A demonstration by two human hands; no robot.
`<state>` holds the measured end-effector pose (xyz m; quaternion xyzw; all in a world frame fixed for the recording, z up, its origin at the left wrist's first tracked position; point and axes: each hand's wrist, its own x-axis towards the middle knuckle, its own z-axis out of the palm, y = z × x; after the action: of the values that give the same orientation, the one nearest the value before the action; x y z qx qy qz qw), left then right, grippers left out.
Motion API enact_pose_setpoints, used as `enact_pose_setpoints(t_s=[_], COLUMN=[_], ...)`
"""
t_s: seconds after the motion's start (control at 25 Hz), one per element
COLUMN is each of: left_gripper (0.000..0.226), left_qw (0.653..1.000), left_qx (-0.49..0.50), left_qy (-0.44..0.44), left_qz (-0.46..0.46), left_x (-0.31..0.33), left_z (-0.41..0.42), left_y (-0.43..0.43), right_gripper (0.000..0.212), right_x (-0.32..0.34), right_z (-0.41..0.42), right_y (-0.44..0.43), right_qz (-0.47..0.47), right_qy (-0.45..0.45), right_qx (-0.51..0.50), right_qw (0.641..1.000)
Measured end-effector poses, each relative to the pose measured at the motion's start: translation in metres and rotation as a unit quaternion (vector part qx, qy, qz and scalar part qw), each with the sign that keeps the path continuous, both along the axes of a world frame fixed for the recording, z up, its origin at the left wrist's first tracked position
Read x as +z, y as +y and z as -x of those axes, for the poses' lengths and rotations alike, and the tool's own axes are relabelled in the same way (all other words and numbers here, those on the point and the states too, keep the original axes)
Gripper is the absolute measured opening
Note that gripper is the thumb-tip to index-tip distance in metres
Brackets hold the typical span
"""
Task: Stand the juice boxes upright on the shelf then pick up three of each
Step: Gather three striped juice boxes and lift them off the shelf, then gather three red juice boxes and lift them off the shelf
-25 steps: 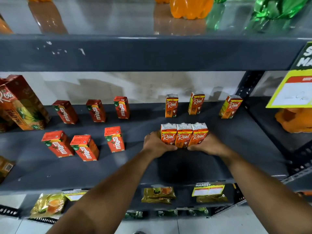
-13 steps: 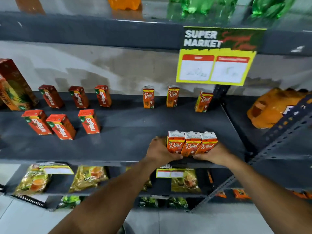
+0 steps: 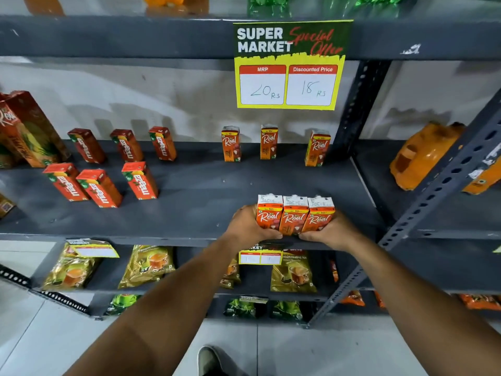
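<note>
Forearms reach up from the bottom of the view to the front edge of the grey shelf point(image 3: 206, 202), where both hands press in on a row of three Real juice boxes point(image 3: 294, 217). The left hand point(image 3: 248, 226) clamps the left end of the row, with its thumb across the lower front of the first box, and the right hand point(image 3: 329, 232) clamps the right end in the same way; the three boxes touch side by side, upright, with their white tops tipped slightly toward the back. Whether their bases rest on the shelf edge or hang just off it cannot be told. Below the hands, on a lower shelf, lie gold tea packets point(image 3: 292, 271) behind a small price tag point(image 3: 260, 257). Well to the left of the hands, three red Maaza boxes point(image 3: 100, 187) stand near the shelf's middle depth, and three more Maaza boxes point(image 3: 127, 145) stand behind them by the wall. Straight beyond the hands, three other Real boxes point(image 3: 268, 142) stand spaced apart at the back. A tall juice carton point(image 3: 29, 128) leans at the far left. Above the back row hangs a yellow offer sign point(image 3: 290, 65) marked 20 and 18.
</note>
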<state>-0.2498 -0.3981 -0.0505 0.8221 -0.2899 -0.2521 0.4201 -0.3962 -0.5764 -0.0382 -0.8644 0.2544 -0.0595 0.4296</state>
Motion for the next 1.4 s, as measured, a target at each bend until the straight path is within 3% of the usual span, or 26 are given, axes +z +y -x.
enact_pose_setpoints(t_s=[0.28,0.32,0.44,0.48,0.56,0.64,0.68,0.84,0.96,1.08,1.28,1.36,1.4], left_gripper=[0.079,0.084,0.116,0.123,0.127,0.12,0.115,0.097,0.105,0.112,0.111,0.1,0.09], left_qw=[1.0,1.0,0.999,0.998,0.992,0.981,0.972,0.91,0.89,0.926,0.985,0.994,0.995], left_qx=[0.015,0.007,-0.008,0.006,0.054,0.115,0.149,0.346,0.402,0.343,0.131,0.057,0.046], left_qy=[-0.018,-0.022,-0.011,-0.01,-0.024,-0.057,-0.082,-0.141,-0.127,-0.096,-0.029,-0.056,-0.062], left_qz=[-0.005,-0.003,0.036,0.059,0.108,0.148,0.161,0.178,0.175,0.128,0.112,0.072,0.063], left_x=[-0.005,-0.004,0.003,0.006,0.007,-0.002,-0.007,-0.009,0.006,0.013,0.022,0.023,0.023], left_z=[0.005,0.004,0.002,0.0,-0.002,-0.01,-0.019,-0.097,-0.177,-0.243,-0.325,-0.343,-0.347], left_y=[0.001,0.001,0.01,0.02,0.056,0.112,0.143,0.258,0.315,0.342,0.346,0.349,0.348], right_gripper=[0.044,0.053,0.12,0.126,0.105,0.065,0.05,0.037,0.027,0.038,0.098,0.102,0.091], right_x=[-0.003,-0.001,-0.002,-0.004,-0.02,-0.044,-0.054,-0.069,-0.05,-0.017,0.021,0.021,0.019], right_z=[-0.001,0.0,0.016,0.026,0.055,0.079,0.087,0.064,-0.012,-0.115,-0.268,-0.302,-0.313], right_y=[-0.003,-0.003,-0.003,0.0,0.014,0.039,0.056,0.128,0.174,0.221,0.237,0.236,0.239], right_qz=[-0.009,-0.004,-0.015,-0.006,0.05,0.098,0.113,0.117,0.11,0.091,-0.027,-0.068,-0.074], right_qy=[-0.001,0.0,-0.037,-0.065,-0.154,-0.207,-0.187,-0.068,-0.097,-0.14,-0.112,-0.06,-0.045], right_qx=[0.014,0.012,-0.009,-0.045,-0.124,-0.134,-0.104,0.135,0.202,0.211,0.092,0.108,0.1], right_qw=[1.0,1.0,0.999,0.997,0.979,0.964,0.97,0.982,0.968,0.963,0.989,0.99,0.991])
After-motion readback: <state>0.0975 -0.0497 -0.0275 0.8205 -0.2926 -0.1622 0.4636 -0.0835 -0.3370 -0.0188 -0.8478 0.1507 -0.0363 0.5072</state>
